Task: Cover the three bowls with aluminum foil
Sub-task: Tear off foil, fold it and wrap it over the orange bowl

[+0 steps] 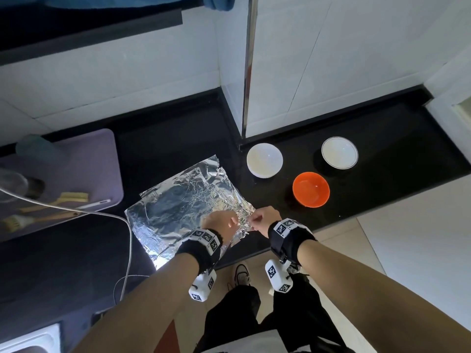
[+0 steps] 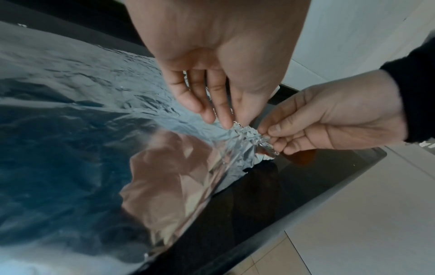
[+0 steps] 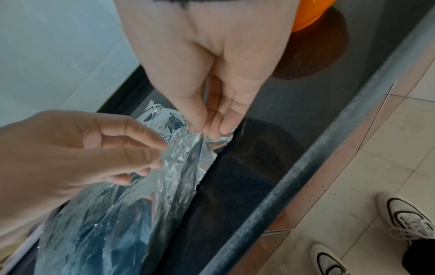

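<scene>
Nearest the head camera, two bare forearms wearing black wrist bands with white marker blocks reach from six o'clock up to the middle of the view, where both hands meet at one corner of the crinkled silver aluminium foil sheets (image 1: 188, 200) lying flat on the black stone counter (image 1: 382, 138). The right hand (image 1: 265, 219) pinches the crumpled corner between thumb and curled fingertips (image 2: 274, 128); the wrist views show it plainly. The left hand (image 1: 221, 222) hangs palm down just beside it, its fingers nearly straight, their tips (image 2: 226, 122) touching the same corner; whether they nip the foil or only steady it I cannot tell. The step in hand looks like peeling one sheet free of what seems a stack, since none of the three bowls is covered yet. They stand at about two o'clock from the foil, well apart from it: a plain white round bowl (image 1: 264, 160), an orange plastic bowl (image 1: 311, 189) nearer the counter edge, and a white bowl with a dark rim line (image 1: 339, 152) farthest right. The next move probably calls for a gentle lift of the separated corner, the left hand holding the lower layer down, because foil this thin tears and creases easily.
</scene>
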